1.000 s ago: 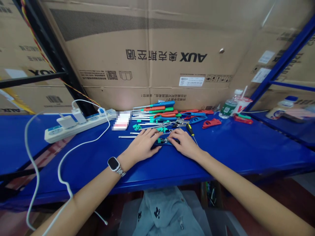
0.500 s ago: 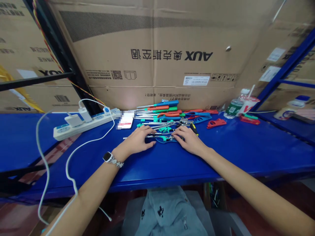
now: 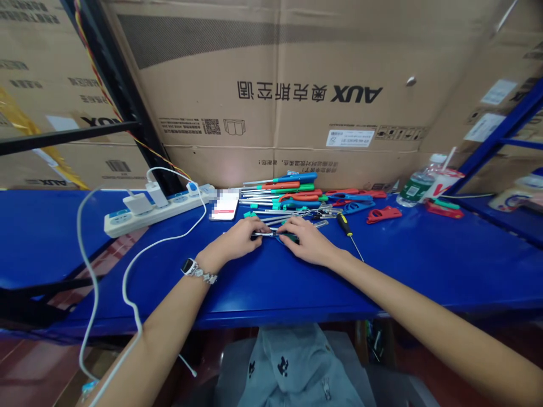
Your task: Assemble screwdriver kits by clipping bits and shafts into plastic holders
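My left hand [image 3: 241, 237], with a watch at its wrist, is closed with thumb and fingers on the thin metal tube of a long-necked lighter [image 3: 270, 234]. My right hand [image 3: 309, 240] meets it from the right, fingers closed on the lighter's handle end, which they mostly cover. Just behind the hands lie several loose metal tubes [image 3: 280, 220] and small green parts [image 3: 250, 214]. To the right of my right hand rests a yellow-and-black screwdriver [image 3: 344, 224], its shaft pointing toward me.
Behind are stacked lighters with coloured handles [image 3: 292, 185], with red and blue handle shells [image 3: 384, 214] to their right. A phone [image 3: 224, 204] and a power strip [image 3: 169, 208] with a white cable [image 3: 127, 282] lie left. A bottle [image 3: 413, 186] and cup [image 3: 441, 183] stand right.
My hands have come closer together around the lighter. The screwdriver, earlier partly behind my right hand, now shows in full. The whole view has shifted slightly.
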`<action>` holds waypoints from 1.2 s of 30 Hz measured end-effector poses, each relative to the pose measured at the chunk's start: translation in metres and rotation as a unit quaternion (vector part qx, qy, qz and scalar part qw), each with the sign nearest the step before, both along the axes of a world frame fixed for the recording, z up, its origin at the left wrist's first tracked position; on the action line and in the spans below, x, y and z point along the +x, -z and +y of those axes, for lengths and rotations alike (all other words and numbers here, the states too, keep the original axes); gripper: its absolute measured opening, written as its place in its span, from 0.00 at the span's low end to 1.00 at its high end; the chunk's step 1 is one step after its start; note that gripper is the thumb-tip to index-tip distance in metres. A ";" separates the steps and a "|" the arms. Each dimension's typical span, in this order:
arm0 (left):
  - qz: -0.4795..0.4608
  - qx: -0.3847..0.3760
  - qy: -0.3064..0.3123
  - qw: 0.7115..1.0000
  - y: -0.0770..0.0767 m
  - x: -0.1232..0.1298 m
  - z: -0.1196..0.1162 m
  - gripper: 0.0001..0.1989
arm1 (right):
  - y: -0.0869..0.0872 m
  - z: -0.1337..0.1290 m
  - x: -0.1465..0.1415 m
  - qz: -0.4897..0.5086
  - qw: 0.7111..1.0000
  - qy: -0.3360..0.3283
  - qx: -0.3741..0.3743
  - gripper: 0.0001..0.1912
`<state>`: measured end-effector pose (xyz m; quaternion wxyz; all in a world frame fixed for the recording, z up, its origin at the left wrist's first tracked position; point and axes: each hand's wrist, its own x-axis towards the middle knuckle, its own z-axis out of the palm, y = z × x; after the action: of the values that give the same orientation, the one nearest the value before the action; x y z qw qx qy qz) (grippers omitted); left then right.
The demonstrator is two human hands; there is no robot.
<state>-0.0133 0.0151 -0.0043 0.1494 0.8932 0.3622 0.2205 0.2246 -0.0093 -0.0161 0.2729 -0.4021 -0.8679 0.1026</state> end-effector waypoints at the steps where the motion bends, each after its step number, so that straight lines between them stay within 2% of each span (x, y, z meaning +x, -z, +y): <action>1: -0.005 0.000 0.006 1.000 0.000 0.000 0.000 0.18 | 0.002 0.001 -0.001 0.005 1.000 -0.002 -0.004 0.09; 9: -0.015 0.002 0.032 0.999 0.003 -0.001 0.003 0.19 | 0.009 0.002 0.001 0.020 0.999 -0.022 0.018 0.11; 18: 0.003 0.009 0.009 1.000 0.002 0.003 0.000 0.15 | 0.011 0.000 0.001 0.001 0.999 -0.019 0.046 0.12; 24: -0.061 0.037 -0.022 0.997 -0.007 0.003 -0.004 0.18 | 0.000 -0.001 0.006 0.067 0.995 -0.006 0.067 0.11; 29: -0.085 0.054 -0.023 0.995 -0.011 0.005 -0.005 0.15 | -0.007 0.007 0.023 0.139 0.987 0.045 0.070 0.11; 36: -0.036 0.064 -0.005 0.997 -0.031 0.030 0.013 0.12 | -0.010 0.028 0.047 0.076 0.992 0.081 0.053 0.09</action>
<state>0.0167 0.0284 0.0263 0.1038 0.8906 0.3461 0.2761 0.2716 0.0186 -0.0065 0.3665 -0.4475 -0.8132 0.0643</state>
